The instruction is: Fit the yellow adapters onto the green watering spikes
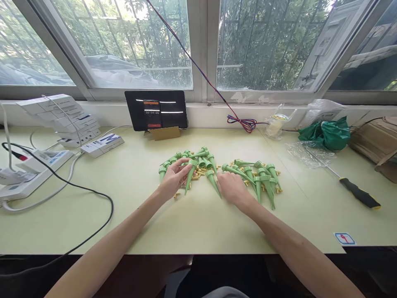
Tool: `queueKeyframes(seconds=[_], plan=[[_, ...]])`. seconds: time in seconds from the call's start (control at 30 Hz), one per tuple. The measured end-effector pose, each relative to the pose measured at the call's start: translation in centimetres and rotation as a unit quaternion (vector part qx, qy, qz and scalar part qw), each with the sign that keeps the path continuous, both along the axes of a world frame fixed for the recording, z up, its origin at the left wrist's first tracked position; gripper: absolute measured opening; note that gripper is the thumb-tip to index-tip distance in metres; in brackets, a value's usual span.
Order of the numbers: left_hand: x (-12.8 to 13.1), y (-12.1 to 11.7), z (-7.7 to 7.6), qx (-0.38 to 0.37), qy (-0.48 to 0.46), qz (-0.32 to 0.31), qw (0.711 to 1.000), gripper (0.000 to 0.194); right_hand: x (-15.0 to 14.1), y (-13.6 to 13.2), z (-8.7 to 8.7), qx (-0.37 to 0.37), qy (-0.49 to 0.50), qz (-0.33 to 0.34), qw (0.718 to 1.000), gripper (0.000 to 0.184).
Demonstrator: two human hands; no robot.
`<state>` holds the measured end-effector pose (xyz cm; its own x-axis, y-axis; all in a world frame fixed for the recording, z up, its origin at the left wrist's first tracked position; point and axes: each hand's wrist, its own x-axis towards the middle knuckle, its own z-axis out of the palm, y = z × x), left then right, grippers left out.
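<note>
My left hand [172,180] pinches a green plastic watering spike [190,177] near its cap, with the pointed end hanging down. My right hand [232,187] is curled closed and rests low over the table; whatever its fingers hold, if anything, is hidden. Just left of it lies another green spike [213,184], tip toward me. A heap of green spikes [203,154] spreads beyond my left hand. To the right of my right hand, a second heap of green spikes [263,178] lies around its knuckles. Small yellow plastic pieces [196,176] are scattered among and under the spikes.
A tablet [156,111] showing a timer stands at the back. White boxes [71,118] and a power strip [37,171] with cables are on the left. To the right lie a screwdriver [359,193], a green plastic bag [325,133] and a cardboard box [376,142].
</note>
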<state>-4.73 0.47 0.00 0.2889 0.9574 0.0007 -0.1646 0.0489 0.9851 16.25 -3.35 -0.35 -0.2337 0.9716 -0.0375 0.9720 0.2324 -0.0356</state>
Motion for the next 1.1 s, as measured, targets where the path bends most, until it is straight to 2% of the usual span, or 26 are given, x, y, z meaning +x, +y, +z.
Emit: queueKeyframes(seconds=[0.2, 0.37, 0.5, 0.63, 0.9, 1.1], plan=[[0.0, 0.0, 0.0, -0.007, -0.008, 0.001, 1.0, 0.043, 0.0, 0.2, -0.5, 0.01, 0.003, 0.007, 1.0, 0.019], [0.1, 0.0, 0.0, -0.011, -0.009, 0.008, 1.0, 0.043, 0.0, -0.1, 0.2, 0.067, 0.079, -0.004, 0.995, 0.017], [0.2, 0.0, 0.1, -0.011, 0.0, 0.018, 1.0, 0.046, -0.1, -0.5, 0.6, 0.118, 0.201, 0.021, 0.972, 0.015], [0.3, -0.1, 0.2, -0.011, 0.005, 0.023, 1.0, 0.048, -0.5, -0.6, 0.0, 0.141, 0.299, 0.071, 0.941, 0.016], [0.2, -0.2, 0.1, -0.015, 0.006, 0.011, 1.0, 0.046, -1.2, -0.4, -1.3, 0.117, 0.391, 0.14, 0.902, 0.017], [0.2, -0.1, 0.1, -0.014, 0.02, 0.017, 1.0, 0.049, -1.3, -0.5, -1.2, 0.112, 0.426, 0.143, 0.886, 0.018]])
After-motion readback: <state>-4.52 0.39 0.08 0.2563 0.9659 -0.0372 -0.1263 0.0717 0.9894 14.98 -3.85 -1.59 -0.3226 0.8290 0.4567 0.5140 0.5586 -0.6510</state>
